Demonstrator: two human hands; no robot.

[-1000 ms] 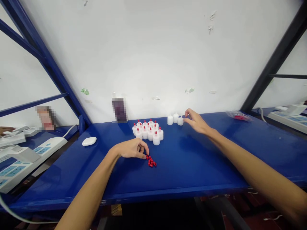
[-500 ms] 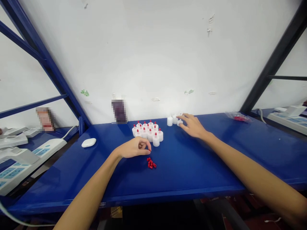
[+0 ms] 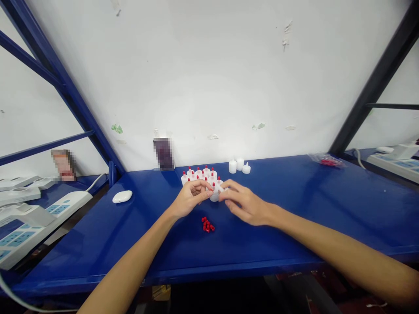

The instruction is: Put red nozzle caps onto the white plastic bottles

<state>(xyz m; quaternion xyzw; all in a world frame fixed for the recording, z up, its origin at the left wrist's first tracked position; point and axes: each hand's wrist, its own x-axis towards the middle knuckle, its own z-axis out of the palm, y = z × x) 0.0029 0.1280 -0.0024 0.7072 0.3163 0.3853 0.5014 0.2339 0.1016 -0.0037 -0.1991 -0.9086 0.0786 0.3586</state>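
Note:
My left hand (image 3: 194,197) pinches a tiny red cap (image 3: 211,190) between thumb and fingertips. Close beside it on the right, my right hand (image 3: 247,203) grips a small white bottle (image 3: 223,189), tilted, its nozzle toward the left hand; the fingers cover most of it. Behind both hands stands a group of white bottles (image 3: 212,178) with red caps on their tips, the front ones partly hidden by my hands. A little pile of loose red caps (image 3: 207,225) lies nearer to me on the blue table (image 3: 262,244).
Three white bottles without red caps (image 3: 232,166) stand near the wall. A clear bag with red pieces (image 3: 327,161) lies at the back right. At the left are a white rounded case (image 3: 122,196), a power strip (image 3: 42,222) and a blue frame post (image 3: 70,96).
My right hand has come from the back bottles to the middle, bringing a white bottle. My left hand has moved slightly up and right with the red cap, so the two hands nearly meet.

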